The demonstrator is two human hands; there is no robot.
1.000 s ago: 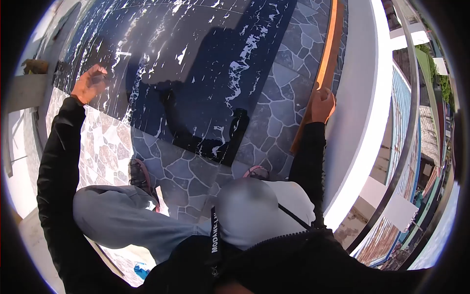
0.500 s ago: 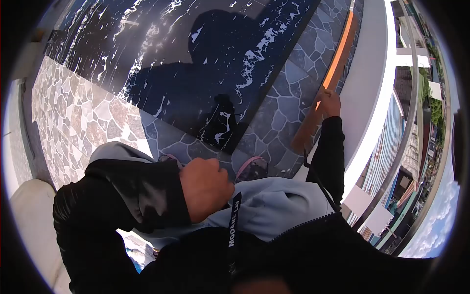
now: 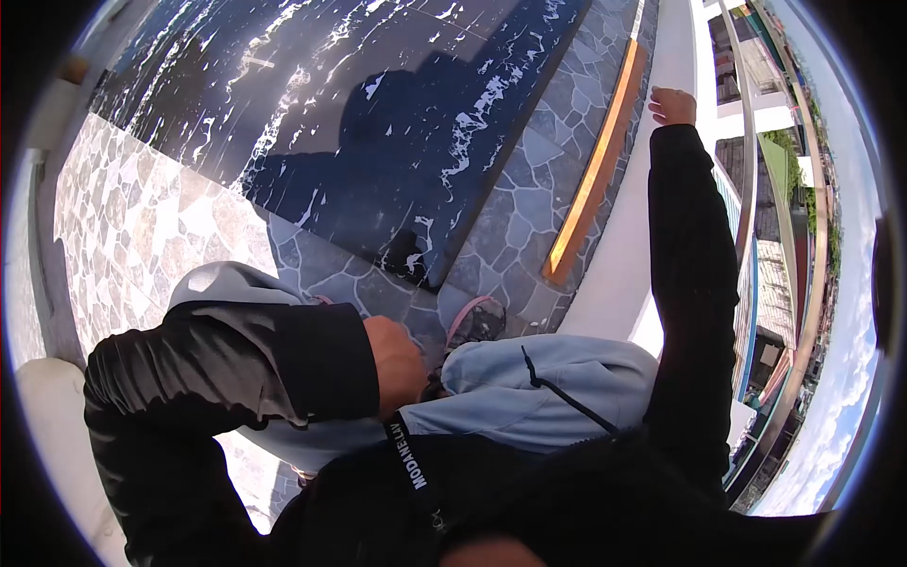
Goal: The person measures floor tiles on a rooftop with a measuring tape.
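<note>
My right hand (image 3: 674, 107) is stretched out over the white parapet (image 3: 675, 42), its fingers apart and nothing in them. To its left, a long orange-brown wooden plank (image 3: 597, 170) lies on the stone-patterned floor (image 3: 510, 236), beside the foot of the parapet. My left hand (image 3: 397, 367) is curled in front of my bent knees, its back toward me. Its fingers are bent down out of sight, so whatever they may hold is hidden. Light blue trousers (image 3: 548, 378) cover my legs, and a dark shoe (image 3: 477, 321) shows between them.
A large black, white-veined slab (image 3: 312, 123) fills the floor ahead, with my shadow across it. Beyond the parapet runs a metal rail (image 3: 746, 123), with rooftops and sky farther out. A pale rounded object (image 3: 52, 416) stands at the left edge.
My right hand has let go of the plank and moved up and right, over the parapet. My left hand has shifted slightly lower, and the view has turned a little.
</note>
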